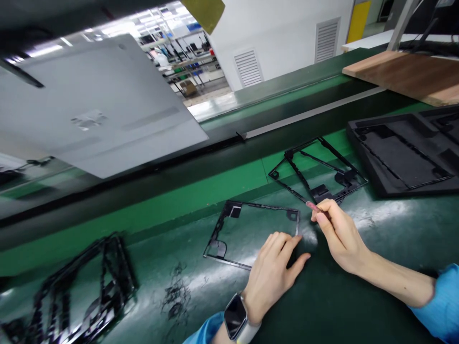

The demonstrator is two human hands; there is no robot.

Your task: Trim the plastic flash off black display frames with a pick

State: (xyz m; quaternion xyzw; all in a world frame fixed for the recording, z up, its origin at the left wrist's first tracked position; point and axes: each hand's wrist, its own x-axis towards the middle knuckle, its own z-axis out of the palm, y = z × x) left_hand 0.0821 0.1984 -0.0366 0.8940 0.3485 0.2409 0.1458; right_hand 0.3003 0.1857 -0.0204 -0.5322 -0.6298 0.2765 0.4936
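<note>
A thin black rectangular frame (263,206) with small corner pads lies flat on the green work surface in front of me. My left hand (272,267), with a watch on the wrist, rests over its near right corner, fingers stretched and thumb apart; the hand hides that corner. Just to the right, my right hand (339,234) pinches a small stick-like piece with a pinkish-red end (311,206); its exact kind cannot be made out. Beyond the right hand, more black frames (322,192) lie overlapping, close to the tip of that piece.
Several black frames (120,260) are piled at the lower left, blurred. Black shavings (175,291) lie on the green mat. At right stands a dark foam tray (423,129) holding a frame, with a wooden board (409,74) behind. A large grey panel (143,95) hangs at upper left.
</note>
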